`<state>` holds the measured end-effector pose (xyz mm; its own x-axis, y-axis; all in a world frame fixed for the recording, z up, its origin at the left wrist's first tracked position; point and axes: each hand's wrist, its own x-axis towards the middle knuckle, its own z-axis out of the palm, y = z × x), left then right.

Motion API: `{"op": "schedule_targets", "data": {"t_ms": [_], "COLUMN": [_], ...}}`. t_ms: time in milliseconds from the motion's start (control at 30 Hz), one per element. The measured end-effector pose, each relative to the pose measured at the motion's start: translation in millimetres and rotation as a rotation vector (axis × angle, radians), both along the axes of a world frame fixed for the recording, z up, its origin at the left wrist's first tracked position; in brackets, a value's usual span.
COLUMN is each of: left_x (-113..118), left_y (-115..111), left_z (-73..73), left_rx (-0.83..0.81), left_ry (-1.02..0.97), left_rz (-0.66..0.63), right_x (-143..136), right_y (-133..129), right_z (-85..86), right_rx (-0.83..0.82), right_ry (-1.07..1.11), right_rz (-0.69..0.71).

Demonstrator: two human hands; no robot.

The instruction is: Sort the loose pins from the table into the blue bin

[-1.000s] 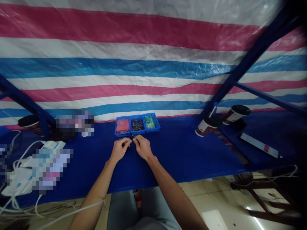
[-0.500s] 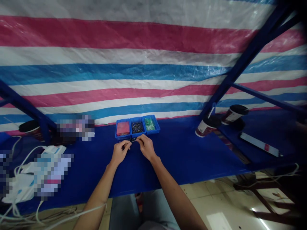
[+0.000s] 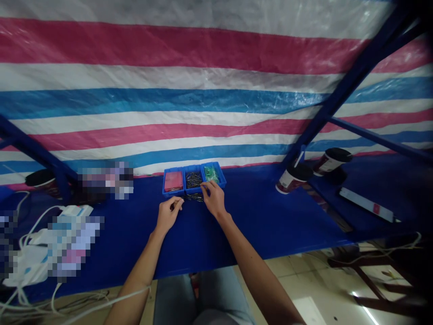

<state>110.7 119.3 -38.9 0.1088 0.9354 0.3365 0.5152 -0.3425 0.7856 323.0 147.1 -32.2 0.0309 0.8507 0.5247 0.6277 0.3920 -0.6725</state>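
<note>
My left hand (image 3: 169, 213) is closed in a pinch just above the blue table, at the left end of a small pile of dark, thin, screw-like pieces (image 3: 194, 197). What its fingertips hold is too small to make out. My right hand (image 3: 214, 198) is also pinched, its fingertips by the front right corner of the middle blue bin (image 3: 185, 183); anything between them is hidden. More dark, thin pieces (image 3: 194, 179) fill that bin. Pink flat pieces (image 3: 173, 180) lie in the left bin, and green pieces (image 3: 211, 173) in the right one, partly behind my right hand.
White power strips and cables (image 3: 30, 259) occupy the table's left side. Two dark-lidded tubs (image 3: 291, 179) stand at the right near a slanted blue frame post (image 3: 333, 101). A long white bar (image 3: 366, 204) lies farther right. Striped sheeting (image 3: 203, 104) hangs behind.
My hands have moved apart. My right hand went right and slightly away from me, toward the bins, uncovering the pile of dark pieces. The left has barely moved.
</note>
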Motion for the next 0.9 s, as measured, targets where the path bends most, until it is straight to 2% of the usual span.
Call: {"op": "schedule_targets", "data": {"t_ms": [100,200,533,900], "left_x": [0,0,-2,-1], "left_y": [0,1,3,2], "left_z": [0.9,1.3,-3.5,-2.6], "left_rx": [-0.003,-0.011,-0.018,-0.015], "left_ry": [-0.002,-0.001,-0.005,0.003], "left_rz": [0.015,0.020,0.015,0.002], "right_x": [5,4,7,4], "right_y": [-13,-17,-14,-12], "right_z": [-18.1,-25.8,-27.8,-33.1], "right_rx": [-0.065,-0.101,-0.186,-0.183], "right_ry": [-0.075,-0.107,-0.231,-0.293], "right_rz": [0.106,0.161,0.141,0.115]}}
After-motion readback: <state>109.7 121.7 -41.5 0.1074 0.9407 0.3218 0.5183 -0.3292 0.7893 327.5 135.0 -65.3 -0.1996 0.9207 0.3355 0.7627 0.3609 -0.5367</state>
